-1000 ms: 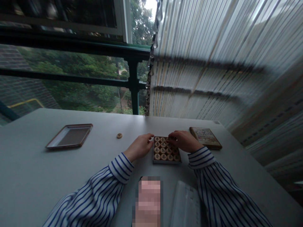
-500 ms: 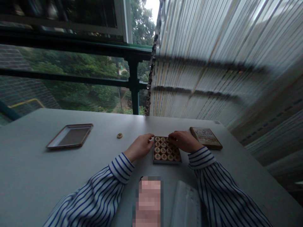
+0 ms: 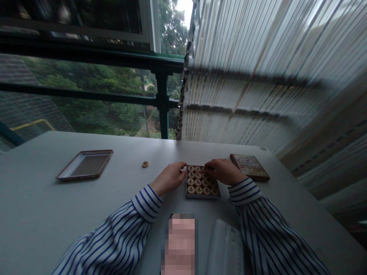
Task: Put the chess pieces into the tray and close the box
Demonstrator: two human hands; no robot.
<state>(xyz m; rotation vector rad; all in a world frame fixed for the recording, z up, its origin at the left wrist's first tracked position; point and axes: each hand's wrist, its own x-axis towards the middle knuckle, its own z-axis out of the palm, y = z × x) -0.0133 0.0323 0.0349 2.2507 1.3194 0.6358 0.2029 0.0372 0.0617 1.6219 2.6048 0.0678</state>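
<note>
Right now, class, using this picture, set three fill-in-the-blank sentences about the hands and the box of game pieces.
The left hand touches the box on its ____ side.
The right hand rests on the ____ wooden pieces inside.
Between the tray and the box, ____ loose piece lies on the table.
Missing: left; round; one.

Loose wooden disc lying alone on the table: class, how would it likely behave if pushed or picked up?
The disc lies flat, so a push would probably slide it across the smooth table, not roll it. Small and wooden-looking, it is likely light and rigid.
</note>
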